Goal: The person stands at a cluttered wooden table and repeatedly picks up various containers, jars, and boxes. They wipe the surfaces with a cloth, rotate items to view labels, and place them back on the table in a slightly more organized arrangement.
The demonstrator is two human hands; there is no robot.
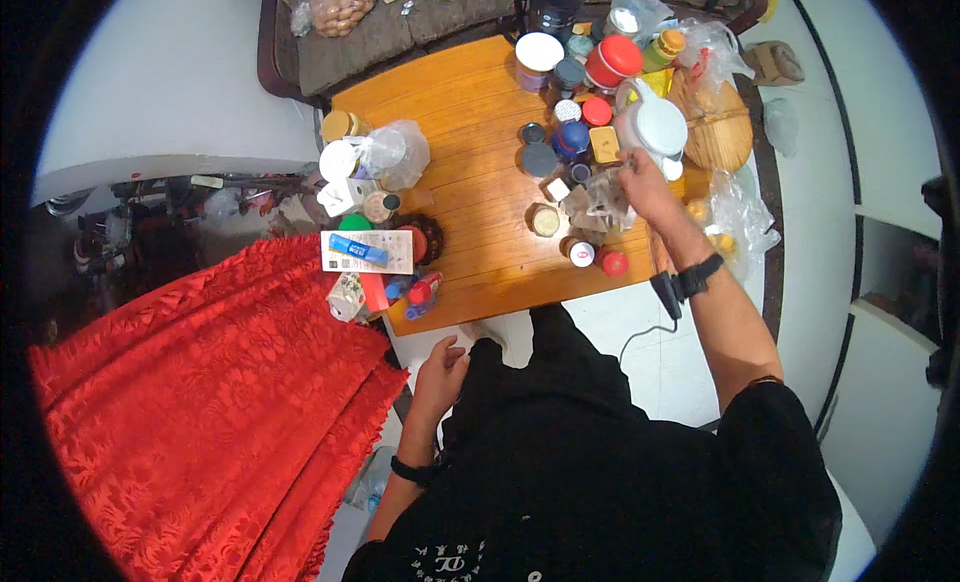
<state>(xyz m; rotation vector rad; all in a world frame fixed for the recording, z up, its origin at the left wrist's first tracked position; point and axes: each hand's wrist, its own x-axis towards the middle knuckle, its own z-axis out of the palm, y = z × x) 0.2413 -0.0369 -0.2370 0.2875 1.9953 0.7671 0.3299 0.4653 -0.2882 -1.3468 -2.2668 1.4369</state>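
Note:
Over the right part of the wooden table, my right hand (648,187) is closed, its fingers bent around the edge of a crumpled clear plastic bag (604,202); the exact grip is partly hidden. Just beyond that hand stands a white teapot (658,130), and a square yellow-lidded container (604,145) is close to the fingertips. Small jars with a red lid (614,263) and a white lid (581,254) stand nearer me, below the bag. My left hand (440,378) hangs off the table's front edge above my leg, empty, with loosely bent fingers apart.
Jars, including a large red-lidded one (614,60), crowd the table's (450,112) far right beside a round wooden board (715,122). At left are a plastic-bagged container (395,154), a box with a blue tube (358,250), and a red cloth (230,402). A sofa (420,32) stands behind.

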